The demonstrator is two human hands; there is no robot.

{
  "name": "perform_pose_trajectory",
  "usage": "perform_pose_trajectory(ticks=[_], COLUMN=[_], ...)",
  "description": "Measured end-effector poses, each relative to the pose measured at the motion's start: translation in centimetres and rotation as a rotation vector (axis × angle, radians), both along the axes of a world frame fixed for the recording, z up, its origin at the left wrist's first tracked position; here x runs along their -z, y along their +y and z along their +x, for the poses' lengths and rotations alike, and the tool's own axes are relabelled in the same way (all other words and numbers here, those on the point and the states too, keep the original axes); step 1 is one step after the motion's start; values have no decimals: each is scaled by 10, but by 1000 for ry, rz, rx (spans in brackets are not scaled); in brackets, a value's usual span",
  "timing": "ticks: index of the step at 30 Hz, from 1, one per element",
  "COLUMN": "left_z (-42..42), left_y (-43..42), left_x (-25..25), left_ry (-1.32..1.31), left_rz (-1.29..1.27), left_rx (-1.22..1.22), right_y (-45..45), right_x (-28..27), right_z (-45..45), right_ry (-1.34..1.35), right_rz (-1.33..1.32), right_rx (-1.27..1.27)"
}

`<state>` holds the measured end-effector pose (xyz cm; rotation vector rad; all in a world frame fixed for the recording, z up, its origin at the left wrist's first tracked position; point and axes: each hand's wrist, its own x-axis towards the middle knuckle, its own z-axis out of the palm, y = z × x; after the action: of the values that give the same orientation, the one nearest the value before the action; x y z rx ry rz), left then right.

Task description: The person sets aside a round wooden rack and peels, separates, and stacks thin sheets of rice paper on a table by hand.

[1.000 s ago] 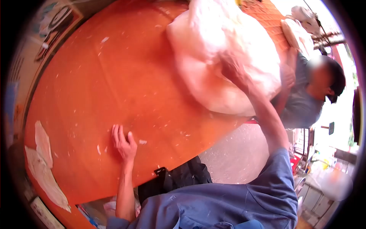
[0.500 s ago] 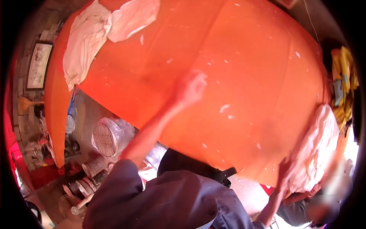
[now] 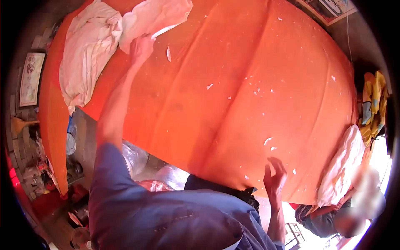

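A broad orange-covered table (image 3: 233, 125) spreads out before me. At its far left, my left hand (image 3: 141, 48) is closed on the near edge of a pale, thin sheet (image 3: 162, 16). Beside that sheet, and touching it, lies a wrinkled pale cloth-like piece (image 3: 89, 54). My right hand (image 3: 276, 177) hovers around the table's near edge with fingers apart and nothing in them. Small white scraps (image 3: 268, 141) are scattered over the orange surface, some close to this hand.
Another crumpled pale piece (image 3: 341, 166) lies at the table's right edge, near another person (image 3: 325, 216). Yellow gloves or cloths (image 3: 372, 104) hang at the far right. Plastic-wrapped items (image 3: 135, 157) stand below the near left edge. A framed picture (image 3: 32, 79) is at the left.
My left hand has moved from mid-table to the far left and taken hold of the pale sheet. My right hand has left the crumpled piece on the right and opened.
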<state>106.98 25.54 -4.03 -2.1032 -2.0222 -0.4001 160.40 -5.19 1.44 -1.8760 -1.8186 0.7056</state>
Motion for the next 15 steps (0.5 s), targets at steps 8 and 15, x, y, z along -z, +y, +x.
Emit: perform_pose_trajectory(ticks=[8, 15], left_z=[203, 259], left_y=[-189, -240], left_x=[-66, -57], left_ry=[-738, -1037], left_rz=[-455, -545], left_rx=[367, 321], right_y=[105, 65], right_x=[30, 81], right_z=[-101, -73], right_ry=[1353, 1289], right_rz=[-712, -386], right_rx=[345, 324])
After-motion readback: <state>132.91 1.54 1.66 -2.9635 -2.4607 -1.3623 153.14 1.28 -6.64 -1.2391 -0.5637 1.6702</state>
